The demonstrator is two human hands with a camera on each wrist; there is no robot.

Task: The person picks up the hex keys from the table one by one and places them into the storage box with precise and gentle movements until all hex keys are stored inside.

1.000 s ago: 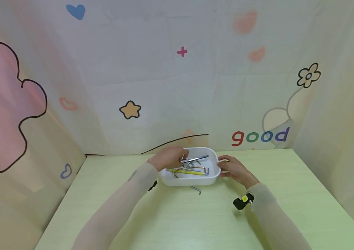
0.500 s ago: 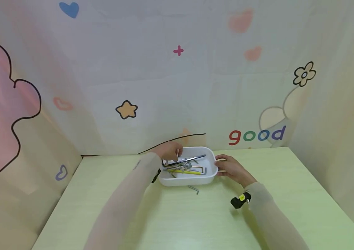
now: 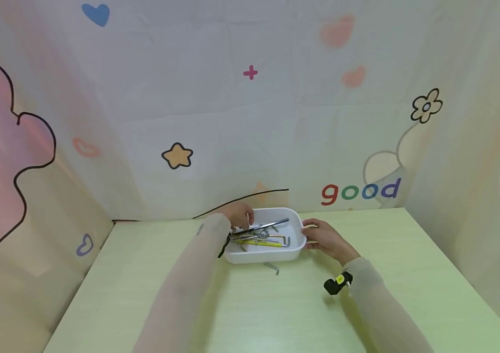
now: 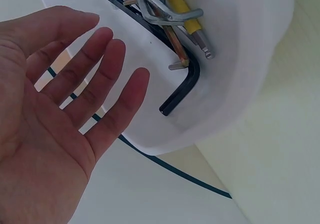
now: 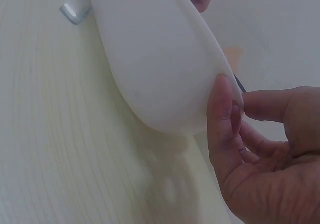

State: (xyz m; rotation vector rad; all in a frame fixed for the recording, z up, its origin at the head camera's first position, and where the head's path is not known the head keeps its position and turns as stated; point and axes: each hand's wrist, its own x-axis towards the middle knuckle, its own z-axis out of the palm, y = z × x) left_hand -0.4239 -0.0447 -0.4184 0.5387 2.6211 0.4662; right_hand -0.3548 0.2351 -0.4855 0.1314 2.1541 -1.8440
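A white plastic tray [image 3: 264, 257] holds a heap of hex keys of several sizes. On top of the heap lies a long black hex key [image 4: 184, 88], and a yellow-sleeved hex key [image 3: 267, 243] lies nearer the tray's front. My left hand [image 3: 237, 215] hovers over the tray's back left corner; in the left wrist view its fingers are loosely bent with nothing between them. At the tray's right end, my right hand [image 5: 265, 154] pinches the rim between thumb and fingers. The tools' far ends are partly hidden by the left hand and sleeve in the head view.
A small silver hex key [image 3: 272, 267] lies on the pale wood-grain table [image 3: 276, 314] just in front of the tray. Behind the table hangs a printed cloth [image 3: 214, 122], with more cloth along both sides. Black cameras [image 3: 338, 283] are strapped to the wrists.
My left hand has drawn back left, off the long black hex key, which now lies on the heap. The right hand stays on the tray's rim. The head view has shifted slightly.
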